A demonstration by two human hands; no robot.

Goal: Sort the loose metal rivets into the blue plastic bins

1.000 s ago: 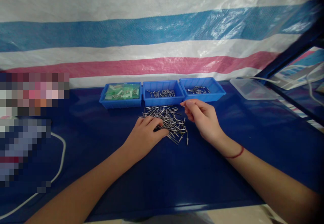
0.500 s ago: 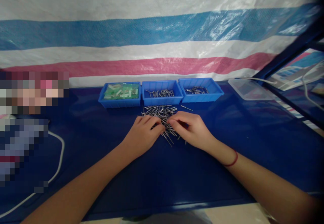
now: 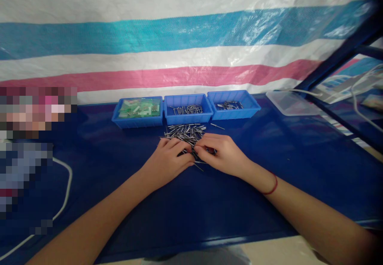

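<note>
A loose pile of thin metal pins (image 3: 185, 131), some with a thicker section, lies on the blue table in front of the bins. Over the near left side of this heap, my left hand (image 3: 169, 159) is curled, with pins at its thumb and fingertips. My right hand (image 3: 223, 153) comes in from the other side, its thumb and index finger pinched together on pins at the pile's right edge. The fingertips of both hands nearly meet, and they partly hide the pins beneath. One single pin (image 3: 217, 126) lies apart, behind my right hand.
Three blue bins stand in a row: the left bin (image 3: 118, 117) holds a green bag of parts, while the middle bin (image 3: 188, 119) and right bin (image 3: 236, 113) hold metal pins. A clear plastic lid (image 3: 295, 103) lies right. A white cable (image 3: 69, 181) runs left, near a blurred-out person.
Both hands have drawn slightly closer together over the pile, and the pins between them have shifted. The whole view has moved a little.
</note>
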